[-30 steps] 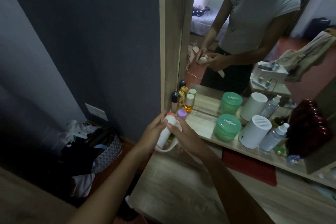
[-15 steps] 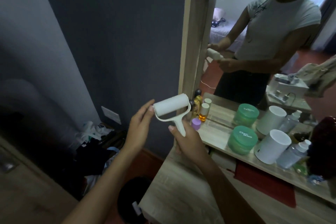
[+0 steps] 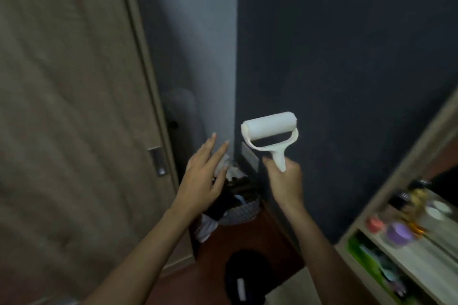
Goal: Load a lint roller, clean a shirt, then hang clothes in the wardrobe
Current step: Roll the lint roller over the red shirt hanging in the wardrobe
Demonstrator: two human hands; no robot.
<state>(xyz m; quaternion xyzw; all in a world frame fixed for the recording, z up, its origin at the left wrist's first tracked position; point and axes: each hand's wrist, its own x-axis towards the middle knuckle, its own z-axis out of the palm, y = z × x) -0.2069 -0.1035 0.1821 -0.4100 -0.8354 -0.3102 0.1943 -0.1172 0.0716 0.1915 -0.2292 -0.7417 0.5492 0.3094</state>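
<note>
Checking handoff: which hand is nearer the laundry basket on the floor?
Left. The left hand, open, hovers just above the laundry basket; the right hand is off to its right, shut on the lint roller.

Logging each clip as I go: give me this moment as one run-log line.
stage: roller loaded | right hand: grips lint roller by handle, roll up | left hand: open, empty | shirt: not in view

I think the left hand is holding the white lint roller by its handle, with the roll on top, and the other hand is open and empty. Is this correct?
Not quite: the hands are swapped. In the head view the right hand grips the white lint roller by its handle, roll on top, and the left hand is open and empty.
</note>
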